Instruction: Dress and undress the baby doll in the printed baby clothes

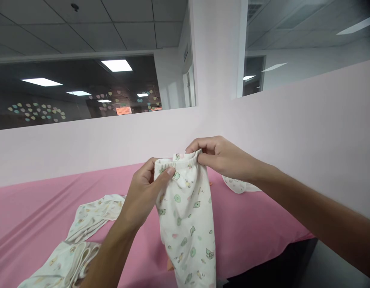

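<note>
A pair of small white pants [187, 216] with green and pink animal prints hangs from both my hands by its elastic waistband. My left hand [147, 186] pinches the left end of the waistband, thumb in front. At the right end, my right hand [219, 158] grips the band between thumb and fingers. The waist opening shows slightly at the top, and the lower end of the legs runs out of view. Behind the pants, a bit of something orange [170, 264] peeks out, mostly hidden.
A pink sheet [137, 240] covers the surface before me. Printed white baby clothes [91, 216] lie on it at left, partly behind my forearm. Another printed white piece [237, 185] lies under my right wrist. Pale walls [307, 140] with windows [83, 80] stand behind.
</note>
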Action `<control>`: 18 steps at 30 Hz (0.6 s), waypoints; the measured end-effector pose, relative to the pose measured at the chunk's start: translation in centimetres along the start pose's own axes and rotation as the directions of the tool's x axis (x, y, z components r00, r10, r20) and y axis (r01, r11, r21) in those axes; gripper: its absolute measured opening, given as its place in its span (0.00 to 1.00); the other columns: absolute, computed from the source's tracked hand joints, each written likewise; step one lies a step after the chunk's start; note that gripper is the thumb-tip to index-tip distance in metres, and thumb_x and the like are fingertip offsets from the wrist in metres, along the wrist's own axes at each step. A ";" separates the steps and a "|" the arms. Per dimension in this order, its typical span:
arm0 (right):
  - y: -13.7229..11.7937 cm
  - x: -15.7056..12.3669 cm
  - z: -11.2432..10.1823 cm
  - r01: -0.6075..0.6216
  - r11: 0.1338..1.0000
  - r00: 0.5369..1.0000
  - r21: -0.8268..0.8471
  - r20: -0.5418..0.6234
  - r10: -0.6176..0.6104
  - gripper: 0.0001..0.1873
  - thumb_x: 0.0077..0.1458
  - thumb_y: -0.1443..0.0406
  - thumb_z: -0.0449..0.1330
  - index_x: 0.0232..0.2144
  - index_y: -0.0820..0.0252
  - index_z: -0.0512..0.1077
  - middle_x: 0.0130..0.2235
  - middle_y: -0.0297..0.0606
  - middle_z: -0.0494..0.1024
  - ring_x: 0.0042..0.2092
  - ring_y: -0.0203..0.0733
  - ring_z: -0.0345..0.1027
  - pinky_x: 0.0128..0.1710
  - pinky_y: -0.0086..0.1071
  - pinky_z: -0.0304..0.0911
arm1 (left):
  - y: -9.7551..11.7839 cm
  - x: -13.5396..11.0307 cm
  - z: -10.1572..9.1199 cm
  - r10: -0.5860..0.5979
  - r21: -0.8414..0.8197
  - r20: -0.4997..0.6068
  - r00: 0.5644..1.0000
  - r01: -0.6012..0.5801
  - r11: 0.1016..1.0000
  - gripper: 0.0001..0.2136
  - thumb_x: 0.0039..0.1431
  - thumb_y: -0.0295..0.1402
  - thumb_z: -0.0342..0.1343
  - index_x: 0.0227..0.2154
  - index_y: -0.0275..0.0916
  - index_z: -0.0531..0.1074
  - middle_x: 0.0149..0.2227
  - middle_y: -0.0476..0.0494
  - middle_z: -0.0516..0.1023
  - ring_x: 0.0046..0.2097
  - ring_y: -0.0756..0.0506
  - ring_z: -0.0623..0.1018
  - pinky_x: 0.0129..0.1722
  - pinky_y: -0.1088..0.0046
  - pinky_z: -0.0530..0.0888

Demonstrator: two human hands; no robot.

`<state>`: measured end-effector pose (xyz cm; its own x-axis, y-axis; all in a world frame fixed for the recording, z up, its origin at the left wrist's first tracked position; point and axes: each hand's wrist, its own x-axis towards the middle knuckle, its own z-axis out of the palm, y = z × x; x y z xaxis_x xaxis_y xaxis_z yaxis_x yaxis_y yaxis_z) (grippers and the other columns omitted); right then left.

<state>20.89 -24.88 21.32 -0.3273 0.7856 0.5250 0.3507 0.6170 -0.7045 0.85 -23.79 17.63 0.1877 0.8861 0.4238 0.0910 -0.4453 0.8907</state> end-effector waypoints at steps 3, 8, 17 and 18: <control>-0.1 -0.1 0.0 -0.018 0.999 0.993 -0.042 0.116 0.023 0.13 0.54 0.69 0.54 0.38 0.53 0.76 0.40 0.36 0.76 0.38 0.40 0.69 0.35 0.34 0.65 | -0.6 0.0 -0.3 0.015 0.025 0.067 0.998 -0.017 1.000 0.10 0.55 0.42 0.59 0.33 0.41 0.69 0.30 0.51 0.71 0.31 0.51 0.71 0.28 0.78 0.69; -0.2 -0.2 0.1 -0.013 0.995 0.968 -0.096 0.247 0.036 0.16 0.54 0.68 0.55 0.44 0.51 0.75 0.46 0.37 0.73 0.42 0.40 0.67 0.35 0.32 0.64 | -0.9 0.0 -0.5 0.002 0.047 0.091 0.996 -0.007 0.999 0.11 0.56 0.42 0.58 0.37 0.42 0.70 0.32 0.50 0.72 0.33 0.49 0.73 0.29 0.77 0.70; 0.4 -0.3 0.4 0.083 0.995 0.948 -0.063 0.313 -0.059 0.21 0.57 0.69 0.51 0.48 0.44 0.74 0.43 0.35 0.70 0.44 0.38 0.65 0.42 0.34 0.62 | -2.2 -0.4 -1.2 -0.125 -0.039 0.286 0.950 0.142 0.989 0.18 0.56 0.39 0.59 0.48 0.40 0.70 0.42 0.42 0.76 0.44 0.42 0.76 0.38 0.70 0.72; 0.4 -0.3 0.4 0.096 0.992 0.941 -0.084 0.333 -0.062 0.23 0.57 0.71 0.51 0.49 0.43 0.73 0.42 0.35 0.70 0.43 0.38 0.65 0.42 0.34 0.62 | -2.5 -0.4 -1.3 -0.116 -0.057 0.329 0.937 0.142 0.988 0.19 0.55 0.38 0.59 0.49 0.40 0.70 0.43 0.42 0.76 0.45 0.41 0.75 0.39 0.70 0.72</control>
<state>20.79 -24.93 20.70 -0.6223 0.6850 0.3788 0.3906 0.6911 -0.6081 -0.67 -22.87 15.48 0.4876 0.8394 0.2401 0.0609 -0.3071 0.9497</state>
